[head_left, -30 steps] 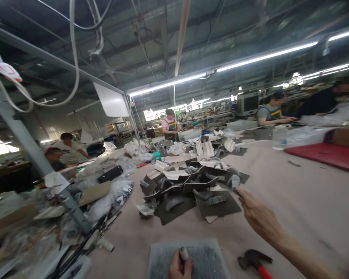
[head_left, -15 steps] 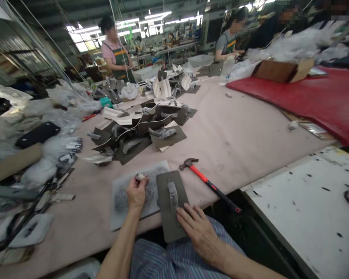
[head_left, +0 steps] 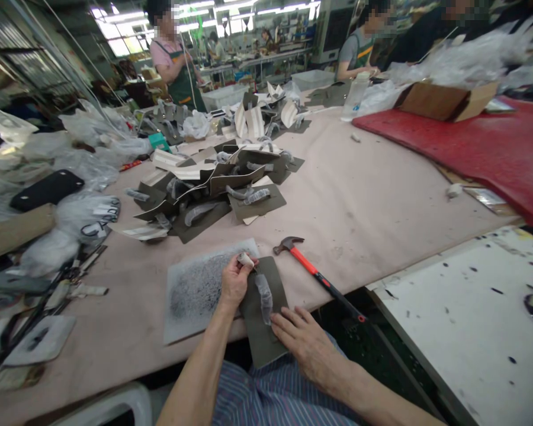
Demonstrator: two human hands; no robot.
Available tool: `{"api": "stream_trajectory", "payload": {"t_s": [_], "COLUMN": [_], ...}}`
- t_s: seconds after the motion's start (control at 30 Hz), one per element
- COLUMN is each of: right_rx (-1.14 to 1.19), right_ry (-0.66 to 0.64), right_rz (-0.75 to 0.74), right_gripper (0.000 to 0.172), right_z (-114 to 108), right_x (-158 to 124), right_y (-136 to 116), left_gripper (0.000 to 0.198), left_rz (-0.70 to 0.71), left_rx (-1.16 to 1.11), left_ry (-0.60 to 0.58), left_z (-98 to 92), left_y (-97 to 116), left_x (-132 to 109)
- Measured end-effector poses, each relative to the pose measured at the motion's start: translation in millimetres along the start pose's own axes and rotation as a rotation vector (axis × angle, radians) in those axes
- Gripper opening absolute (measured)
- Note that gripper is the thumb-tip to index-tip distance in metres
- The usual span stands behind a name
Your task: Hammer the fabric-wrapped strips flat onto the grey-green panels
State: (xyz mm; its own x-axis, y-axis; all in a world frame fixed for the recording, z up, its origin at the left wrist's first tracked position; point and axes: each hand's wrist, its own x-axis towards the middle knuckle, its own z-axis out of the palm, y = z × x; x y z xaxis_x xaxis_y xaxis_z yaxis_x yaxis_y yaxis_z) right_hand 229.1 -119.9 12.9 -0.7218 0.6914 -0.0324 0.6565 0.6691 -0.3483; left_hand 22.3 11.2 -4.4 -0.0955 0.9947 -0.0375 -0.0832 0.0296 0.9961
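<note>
My left hand (head_left: 234, 281) is closed on a small tool with a whitish, wrapped-looking handle (head_left: 246, 259). Its tip points down at the top end of a plastic-wrapped strap handle (head_left: 263, 299); whether it touches cannot be made out. That strap handle is fixed on a dark grey-green panel (head_left: 260, 346), which overhangs the table edge above my lap. Flat on the panel's right side lies my right hand (head_left: 302, 340), fingers stretched out. Under my left hand and partly beneath the panel is a pale board (head_left: 195, 296) with a speckled dark surface.
A claw hammer (head_left: 317, 275) with a red and black handle lies right of the panel. Beyond is a pile of similar panels (head_left: 213, 189) with wrapped handles. Plastic bags (head_left: 48, 236) crowd the left; a red sheet (head_left: 462, 139) and a white table (head_left: 466, 307) are right.
My left hand has moved right with the small tool, from over the pale board to the top of the strap handle. My right hand stays on the panel. The view has tilted slightly down.
</note>
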Motion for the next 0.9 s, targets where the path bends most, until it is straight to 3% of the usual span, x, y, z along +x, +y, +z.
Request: {"api": "stream_trajectory", "payload": {"t_s": [0.3, 0.47, 0.57, 0.63, 0.73, 0.8, 0.9], "right_rx": [0.036, 0.173, 0.311, 0.307, 0.093, -0.011, 0.249], "right_ry": [-0.001, -0.049, -0.049, 0.09, 0.267, 0.232, 0.149], "right_rz": [-0.011, 0.007, 0.015, 0.165, 0.527, 0.664, 0.806], "right_gripper": [0.073, 0.059, 0.052, 0.048, 0.041, 0.03, 0.013], "right_z": [5.3, -22.4, -41.9, -46.7, -41.6, -37.4, -42.6], "right_x": [-3.3, -6.1, -9.9, -9.8, -3.4, 3.8, 16.8], "right_y": [9.9, 9.6, 30.5, 53.6, 86.9, 99.7, 103.7], "left_gripper": [0.034, 0.028, 0.022, 0.017, 0.014, 0.013, 0.014], "left_rz": [-0.001, 0.025, 0.059, 0.093, 0.141, 0.161, 0.182], "left_rx": [0.064, 0.137, 0.229, 0.283, 0.33, 0.354, 0.375], "left_ry": [-0.01, -0.026, -0.052, -0.065, -0.078, -0.095, -0.12], "left_z": [1.2, 1.0, 1.9, 2.6, 3.1, 2.8, 1.9], "left_y": [0.7, 1.7, 4.6, 7.3, 9.9, 9.9, 9.2], "left_x": [1.1, 2.0, 1.6, 0.5, -1.9, -3.2, -4.1]}}
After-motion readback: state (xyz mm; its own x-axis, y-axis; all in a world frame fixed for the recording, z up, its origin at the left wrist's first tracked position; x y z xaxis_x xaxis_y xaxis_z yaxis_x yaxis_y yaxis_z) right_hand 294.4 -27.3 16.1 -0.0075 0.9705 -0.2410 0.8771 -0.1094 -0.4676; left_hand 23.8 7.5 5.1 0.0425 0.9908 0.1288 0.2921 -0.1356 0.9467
